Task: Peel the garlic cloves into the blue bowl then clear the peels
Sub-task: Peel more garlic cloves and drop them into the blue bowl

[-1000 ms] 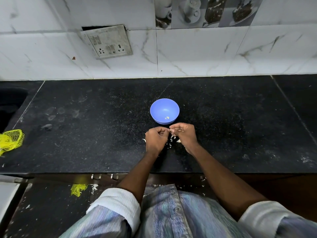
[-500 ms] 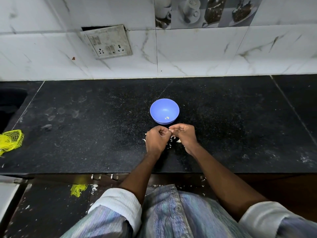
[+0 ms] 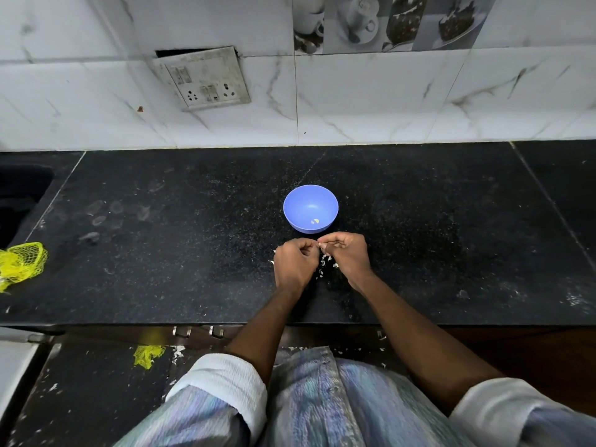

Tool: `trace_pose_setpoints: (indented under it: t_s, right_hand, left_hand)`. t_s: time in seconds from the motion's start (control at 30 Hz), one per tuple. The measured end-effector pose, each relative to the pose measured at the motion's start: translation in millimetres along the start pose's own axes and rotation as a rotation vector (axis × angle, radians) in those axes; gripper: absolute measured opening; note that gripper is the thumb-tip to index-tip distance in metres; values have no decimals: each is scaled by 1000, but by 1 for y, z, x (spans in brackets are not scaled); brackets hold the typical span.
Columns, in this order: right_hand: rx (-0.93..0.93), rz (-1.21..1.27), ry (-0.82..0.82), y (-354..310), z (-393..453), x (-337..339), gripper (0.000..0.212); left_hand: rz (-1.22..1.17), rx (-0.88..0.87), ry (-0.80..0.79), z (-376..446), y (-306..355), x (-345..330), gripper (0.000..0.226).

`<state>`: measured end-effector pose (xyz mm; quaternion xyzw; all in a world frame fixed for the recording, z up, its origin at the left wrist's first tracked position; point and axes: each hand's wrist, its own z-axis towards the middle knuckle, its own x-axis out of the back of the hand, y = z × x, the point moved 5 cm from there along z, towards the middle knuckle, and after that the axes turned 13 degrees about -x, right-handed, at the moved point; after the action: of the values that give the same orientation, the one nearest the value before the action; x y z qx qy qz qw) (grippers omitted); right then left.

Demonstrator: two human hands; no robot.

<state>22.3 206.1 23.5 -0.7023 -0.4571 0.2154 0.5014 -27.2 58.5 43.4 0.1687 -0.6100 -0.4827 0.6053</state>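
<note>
Both hands work close together at the front centre of the black countertop (image 3: 161, 253), knuckles up, fingertips meeting just short of the blue bowl (image 3: 310, 208). Left hand (image 3: 295, 264) has its fingers curled in tight; right hand (image 3: 348, 253) likewise, thumb and forefinger pinched narrow. Between the two sets of fingertips sits a small pale object, taken to be the garlic clove (image 3: 320, 252); both hands appear to pinch it, but it is too small to tell whether skin is on or off, or which way its long axis runs. Key relation: the bowl lies directly ahead of the clove, away from the body, its near rim just beyond the fingertips. Neither hand is clearly nearer; the right hand's fingers sit marginally closer to the rim. Judgement: once peeled, the clove needs only a short forward reach and a release over the rim. Bowl holds one or two small pale pieces (image 3: 315, 221) near its front wall, so the task looks early. Loose peels (image 3: 325, 264) lie scattered on the counter under and between the hands, not yet cleared. A yellow mesh bag (image 3: 22, 262) lies well apart at far left.
</note>
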Motion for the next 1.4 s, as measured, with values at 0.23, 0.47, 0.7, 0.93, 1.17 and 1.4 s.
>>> trace_pose_setpoints:
  t_s: [0.23, 0.47, 0.7, 0.93, 1.17, 1.4]
  right_hand:
    - [14, -33, 19, 0, 0, -2, 20]
    - [1, -113, 16, 1, 1, -3, 18]
    - [-270, 227, -128, 12, 0, -6, 12]
    - [-349, 400, -202, 15, 0, -7, 12]
    - [-357, 427, -222, 15, 1, -7, 13]
    - [-313, 357, -171, 15, 2, -3, 14]
  left_hand:
    - [59, 32, 2, 0, 5, 1, 11]
    - [103, 31, -45, -1, 1, -1, 12]
    - [-78, 42, -3, 1, 3, 1, 6]
    - [-107, 17, 24, 3, -1, -1, 6]
    - [-145, 35, 105, 4, -2, 1, 10]
    - [-139, -16, 59, 3, -3, -1, 7]
